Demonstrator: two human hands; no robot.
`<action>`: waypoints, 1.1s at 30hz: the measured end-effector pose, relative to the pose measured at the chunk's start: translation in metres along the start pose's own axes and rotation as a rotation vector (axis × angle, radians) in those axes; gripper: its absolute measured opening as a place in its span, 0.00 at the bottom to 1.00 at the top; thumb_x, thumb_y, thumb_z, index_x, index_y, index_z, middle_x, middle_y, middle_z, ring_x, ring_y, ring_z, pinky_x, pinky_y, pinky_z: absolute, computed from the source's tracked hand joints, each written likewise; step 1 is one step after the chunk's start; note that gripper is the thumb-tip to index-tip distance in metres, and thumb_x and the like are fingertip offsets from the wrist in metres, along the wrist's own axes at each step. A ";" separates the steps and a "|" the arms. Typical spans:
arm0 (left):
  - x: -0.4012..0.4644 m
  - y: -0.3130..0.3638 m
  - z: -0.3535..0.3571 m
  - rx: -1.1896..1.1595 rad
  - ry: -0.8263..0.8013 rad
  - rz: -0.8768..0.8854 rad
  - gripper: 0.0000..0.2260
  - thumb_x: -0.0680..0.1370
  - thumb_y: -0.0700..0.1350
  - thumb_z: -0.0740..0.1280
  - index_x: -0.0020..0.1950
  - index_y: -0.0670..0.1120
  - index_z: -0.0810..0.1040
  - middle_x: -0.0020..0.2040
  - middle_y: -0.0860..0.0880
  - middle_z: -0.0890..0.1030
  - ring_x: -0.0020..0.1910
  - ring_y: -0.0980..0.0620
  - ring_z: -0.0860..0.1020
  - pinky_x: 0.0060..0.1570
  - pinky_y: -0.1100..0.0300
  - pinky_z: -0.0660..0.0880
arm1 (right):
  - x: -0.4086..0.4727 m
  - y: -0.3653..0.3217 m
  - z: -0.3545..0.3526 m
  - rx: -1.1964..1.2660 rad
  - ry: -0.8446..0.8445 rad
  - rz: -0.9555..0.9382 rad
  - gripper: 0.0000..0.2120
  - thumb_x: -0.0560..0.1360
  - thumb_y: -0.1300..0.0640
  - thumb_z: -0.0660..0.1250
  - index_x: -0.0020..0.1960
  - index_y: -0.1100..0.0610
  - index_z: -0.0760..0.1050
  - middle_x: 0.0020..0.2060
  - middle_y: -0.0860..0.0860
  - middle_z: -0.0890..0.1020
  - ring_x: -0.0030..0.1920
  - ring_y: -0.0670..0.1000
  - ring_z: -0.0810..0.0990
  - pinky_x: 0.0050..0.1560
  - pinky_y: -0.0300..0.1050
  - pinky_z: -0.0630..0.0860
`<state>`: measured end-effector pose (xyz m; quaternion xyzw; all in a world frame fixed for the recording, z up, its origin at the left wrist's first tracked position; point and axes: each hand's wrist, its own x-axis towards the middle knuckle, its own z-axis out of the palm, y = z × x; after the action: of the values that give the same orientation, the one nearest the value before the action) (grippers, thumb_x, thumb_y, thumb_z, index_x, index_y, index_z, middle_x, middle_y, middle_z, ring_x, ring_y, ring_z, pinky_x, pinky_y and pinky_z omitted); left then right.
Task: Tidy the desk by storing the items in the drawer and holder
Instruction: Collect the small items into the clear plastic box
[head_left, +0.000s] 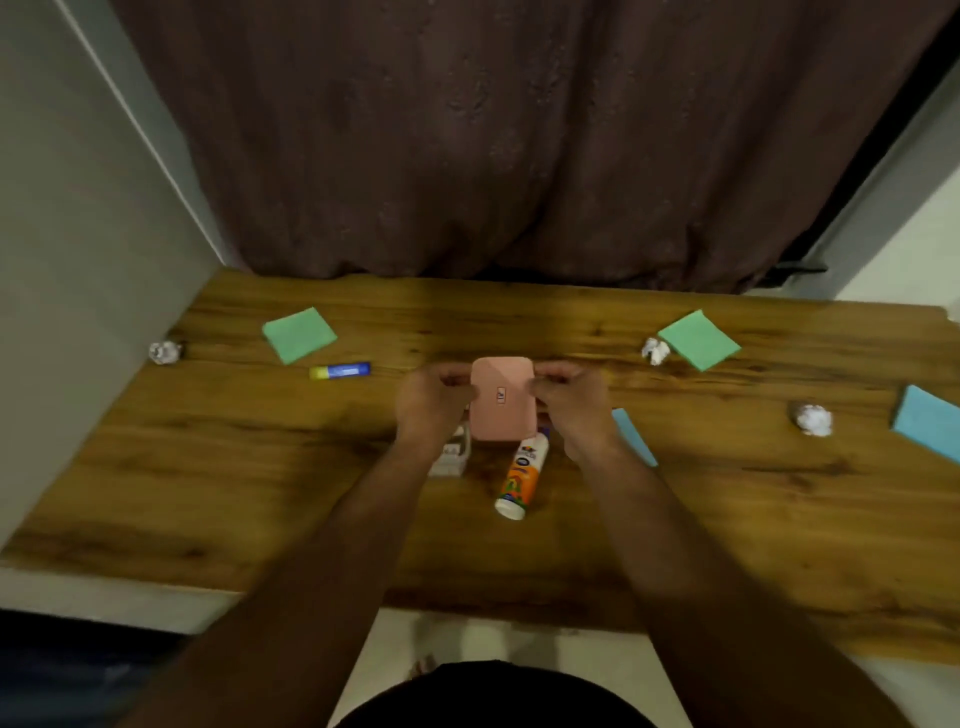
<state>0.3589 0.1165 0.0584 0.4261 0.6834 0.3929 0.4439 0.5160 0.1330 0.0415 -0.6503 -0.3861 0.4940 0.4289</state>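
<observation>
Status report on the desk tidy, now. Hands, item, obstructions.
Left hand and right hand both gripping the pink box, one on each side. Glue bottle lying just in front of it. Crumpled paper and sticky notes scattered on desk.

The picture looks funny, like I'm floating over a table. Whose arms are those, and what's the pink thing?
A person wears a camera on their head, so you see what they see, looking down at their own arms. Their left hand and right hand grip a pink box from both sides, over a wooden desk. Lying around are two green note pads, blue paper, a blue and yellow glue stick, an orange and white bottle, and three crumpled paper balls.
</observation>
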 end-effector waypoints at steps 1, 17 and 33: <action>0.004 -0.005 -0.016 0.040 0.016 0.006 0.11 0.75 0.37 0.70 0.55 0.46 0.82 0.50 0.48 0.84 0.45 0.50 0.82 0.42 0.52 0.82 | -0.003 -0.001 0.017 -0.031 -0.018 -0.015 0.10 0.73 0.64 0.70 0.53 0.55 0.80 0.51 0.52 0.83 0.50 0.54 0.82 0.47 0.53 0.82; 0.027 -0.051 -0.067 0.212 -0.087 0.089 0.13 0.74 0.38 0.70 0.58 0.45 0.82 0.53 0.46 0.84 0.49 0.47 0.83 0.51 0.47 0.80 | -0.016 0.024 0.082 -0.313 0.112 -0.061 0.09 0.72 0.61 0.73 0.53 0.58 0.82 0.49 0.52 0.85 0.50 0.50 0.82 0.56 0.45 0.78; 0.025 -0.056 -0.072 -0.005 -0.207 -0.260 0.14 0.78 0.44 0.68 0.63 0.44 0.75 0.54 0.47 0.78 0.50 0.49 0.78 0.48 0.50 0.81 | -0.019 0.032 0.079 -0.089 0.041 0.273 0.20 0.75 0.54 0.71 0.66 0.54 0.73 0.58 0.54 0.80 0.57 0.55 0.79 0.51 0.56 0.81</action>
<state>0.2723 0.1102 0.0219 0.3712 0.6825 0.2877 0.5601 0.4379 0.1182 0.0059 -0.7252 -0.3069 0.5166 0.3362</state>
